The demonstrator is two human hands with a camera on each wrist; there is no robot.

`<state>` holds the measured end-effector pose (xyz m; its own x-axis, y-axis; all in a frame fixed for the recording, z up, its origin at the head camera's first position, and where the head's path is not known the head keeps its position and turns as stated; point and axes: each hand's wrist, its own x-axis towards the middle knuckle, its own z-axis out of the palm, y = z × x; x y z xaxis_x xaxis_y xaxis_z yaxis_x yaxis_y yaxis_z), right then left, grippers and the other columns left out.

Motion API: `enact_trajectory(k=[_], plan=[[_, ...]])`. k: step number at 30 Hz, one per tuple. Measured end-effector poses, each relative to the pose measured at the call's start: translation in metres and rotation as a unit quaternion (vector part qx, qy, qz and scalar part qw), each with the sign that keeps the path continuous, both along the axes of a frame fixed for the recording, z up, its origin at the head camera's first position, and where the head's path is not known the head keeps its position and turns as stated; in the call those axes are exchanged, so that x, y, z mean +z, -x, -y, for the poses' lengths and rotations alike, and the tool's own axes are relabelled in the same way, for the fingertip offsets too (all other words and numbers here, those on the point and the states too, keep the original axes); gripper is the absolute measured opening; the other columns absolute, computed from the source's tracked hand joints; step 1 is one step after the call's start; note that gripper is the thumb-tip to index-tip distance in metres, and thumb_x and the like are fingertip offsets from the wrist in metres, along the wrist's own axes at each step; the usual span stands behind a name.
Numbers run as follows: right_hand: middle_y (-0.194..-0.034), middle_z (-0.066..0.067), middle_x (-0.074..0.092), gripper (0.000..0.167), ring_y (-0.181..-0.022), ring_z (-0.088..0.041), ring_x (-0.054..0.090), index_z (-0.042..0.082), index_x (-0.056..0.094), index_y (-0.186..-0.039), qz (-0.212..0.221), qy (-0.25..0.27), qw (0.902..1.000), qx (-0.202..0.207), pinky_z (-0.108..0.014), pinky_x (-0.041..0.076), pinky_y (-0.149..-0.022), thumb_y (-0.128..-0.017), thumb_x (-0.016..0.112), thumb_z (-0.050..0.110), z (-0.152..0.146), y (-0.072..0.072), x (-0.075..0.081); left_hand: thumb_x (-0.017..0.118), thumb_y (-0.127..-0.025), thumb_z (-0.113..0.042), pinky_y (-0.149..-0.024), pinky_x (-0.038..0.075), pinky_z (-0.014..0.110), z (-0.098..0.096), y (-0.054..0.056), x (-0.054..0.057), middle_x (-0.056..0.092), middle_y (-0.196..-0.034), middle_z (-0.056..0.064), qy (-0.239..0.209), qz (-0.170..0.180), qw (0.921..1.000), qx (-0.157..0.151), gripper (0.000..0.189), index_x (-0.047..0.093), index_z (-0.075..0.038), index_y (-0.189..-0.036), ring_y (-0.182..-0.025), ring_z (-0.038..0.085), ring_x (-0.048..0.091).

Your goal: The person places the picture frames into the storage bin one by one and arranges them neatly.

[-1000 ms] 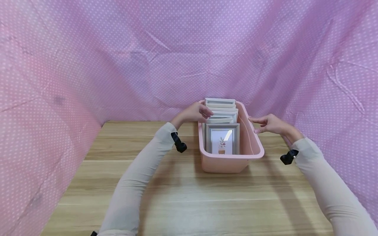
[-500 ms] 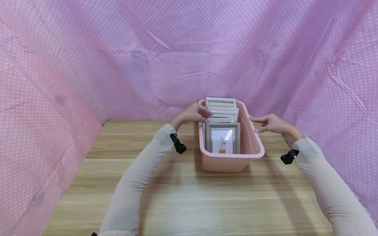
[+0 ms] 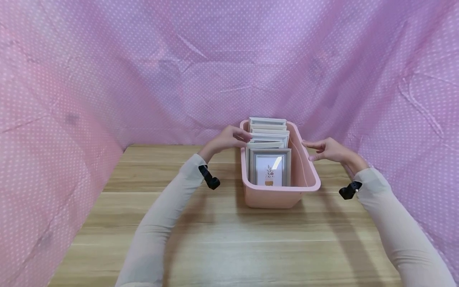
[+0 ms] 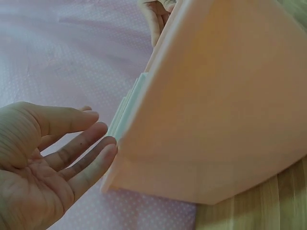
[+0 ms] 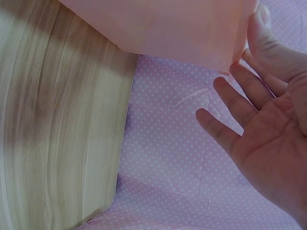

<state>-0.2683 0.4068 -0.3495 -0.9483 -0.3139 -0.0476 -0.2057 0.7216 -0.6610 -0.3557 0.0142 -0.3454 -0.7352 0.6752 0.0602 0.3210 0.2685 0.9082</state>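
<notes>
A pink plastic bin (image 3: 274,199) stands on the table with several picture frames upright inside it, one behind another. The nearest is a silver-grey picture frame (image 3: 269,169) with a potted-plant print; whitish picture frames (image 3: 267,137) stand behind it. My left hand (image 3: 229,139) is at the bin's left rim with relaxed fingers and an empty palm. In the left wrist view its fingertips (image 4: 109,143) lie close to the rim and frame edges; contact is hard to tell. My right hand (image 3: 330,150) touches the right rim with thumb and forefinger extended, its other fingers (image 5: 218,129) spread loosely below.
The wooden table (image 3: 229,247) extends in front of the bin and to its left. A pink dotted cloth (image 3: 215,71) hangs behind the table and along both sides. Black straps with small devices (image 3: 209,177) sit on both wrists.
My left hand has drawn back left from over the picture frames to the bin's left rim. The right hand stays at the right rim. The frames stand about as before.
</notes>
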Motion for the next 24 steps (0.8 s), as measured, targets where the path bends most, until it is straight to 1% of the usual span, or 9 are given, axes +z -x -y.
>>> enact_trajectory(k=[4, 7, 9, 11, 13, 15, 18, 21, 24], plan=[[-0.148, -0.02, 0.044, 0.064, -0.134, -0.043, 0.047, -0.003, 0.052, -0.141, 0.0, -0.002, 1.0, 0.0, -0.056, 0.041, -0.11, -0.085, 0.081, 0.008, 0.001, 0.0, 0.0, 0.069, -0.091, 0.0, -0.094, 0.059, 0.032, 0.012, 0.0, -0.004, 0.069, -0.126, 0.024, -0.019, 0.002, 0.9995, 0.027, 0.033, 0.068, 0.005, -0.124, -0.11, 0.028, 0.069], [-0.148, -0.019, 0.045, 0.064, -0.134, -0.042, 0.047, -0.002, 0.052, -0.141, 0.002, -0.004, 1.0, -0.007, -0.056, 0.04, -0.11, -0.085, 0.081, 0.009, 0.001, 0.001, 0.001, 0.069, -0.091, -0.002, -0.092, 0.06, 0.032, 0.023, 0.002, -0.005, 0.07, -0.124, 0.024, -0.032, -0.007, 0.9985, 0.045, 0.033, 0.069, 0.005, -0.124, -0.108, 0.028, 0.068], [-0.149, -0.018, 0.044, 0.064, -0.134, -0.043, 0.047, -0.002, 0.052, -0.142, 0.005, -0.004, 1.0, -0.006, -0.056, 0.04, -0.111, -0.086, 0.08, 0.01, 0.001, 0.001, 0.003, 0.069, -0.091, -0.001, -0.092, 0.059, 0.033, 0.029, 0.004, -0.006, 0.07, -0.123, 0.025, -0.037, -0.016, 0.9976, 0.056, 0.032, 0.069, 0.005, -0.122, -0.108, 0.031, 0.068], [-0.15, -0.018, 0.044, 0.064, -0.134, -0.044, 0.048, -0.001, 0.052, -0.143, 0.011, 0.0, 0.9999, -0.009, -0.057, 0.039, -0.112, -0.086, 0.08, 0.01, 0.001, 0.0, 0.004, 0.068, -0.092, -0.001, -0.094, 0.059, 0.037, 0.035, 0.005, -0.007, 0.07, -0.123, 0.025, -0.038, -0.018, 0.9971, 0.064, 0.031, 0.069, 0.005, -0.122, -0.11, 0.035, 0.067], [-0.15, -0.017, 0.043, 0.065, -0.133, -0.045, 0.049, -0.001, 0.051, -0.144, 0.017, -0.001, 0.9998, -0.009, -0.057, 0.039, -0.113, -0.086, 0.08, 0.01, 0.002, -0.001, 0.005, 0.068, -0.092, -0.001, -0.097, 0.058, 0.042, 0.04, 0.005, -0.009, 0.07, -0.123, 0.026, -0.036, -0.01, 0.9967, 0.072, 0.03, 0.069, 0.006, -0.122, -0.112, 0.04, 0.066], [-0.151, -0.017, 0.042, 0.066, -0.132, -0.047, 0.051, -0.001, 0.051, -0.144, 0.023, -0.004, 0.9997, -0.01, -0.058, 0.038, -0.113, -0.086, 0.08, 0.01, 0.001, -0.002, 0.005, 0.067, -0.093, -0.002, -0.098, 0.058, 0.045, 0.045, 0.004, -0.011, 0.069, -0.124, 0.026, -0.032, 0.004, 0.9964, 0.079, 0.03, 0.069, 0.006, -0.122, -0.112, 0.04, 0.066], [-0.152, -0.016, 0.041, 0.067, -0.131, -0.048, 0.052, 0.0, 0.05, -0.145, 0.029, -0.004, 0.9995, -0.015, -0.059, 0.038, -0.114, -0.087, 0.08, 0.011, 0.001, -0.003, 0.004, 0.064, -0.095, -0.002, -0.095, 0.06, 0.042, 0.053, 0.004, -0.016, 0.068, -0.126, 0.026, -0.022, 0.013, 0.9957, 0.089, 0.029, 0.068, 0.006, -0.123, -0.111, 0.037, 0.066], [-0.152, -0.017, 0.042, 0.067, -0.132, -0.05, 0.051, 0.001, 0.049, -0.146, 0.031, -0.003, 0.9994, -0.017, -0.062, 0.037, -0.114, -0.088, 0.079, 0.013, -0.001, -0.003, 0.003, 0.064, -0.097, -0.003, -0.092, 0.061, 0.041, 0.062, 0.002, -0.019, 0.067, -0.128, 0.026, -0.013, 0.002, 0.9952, 0.097, 0.03, 0.067, 0.005, -0.125, -0.113, 0.038, 0.066], [-0.152, -0.018, 0.044, 0.067, -0.133, -0.052, 0.049, 0.001, 0.047, -0.148, 0.033, -0.006, 0.9993, -0.016, -0.065, 0.037, -0.114, -0.09, 0.078, 0.015, -0.003, -0.006, 0.005, 0.063, -0.098, -0.004, -0.088, 0.062, 0.038, 0.073, 0.001, -0.025, 0.067, -0.127, 0.026, -0.006, -0.025, 0.9942, 0.104, 0.032, 0.065, 0.005, -0.129, -0.113, 0.04, 0.066]])
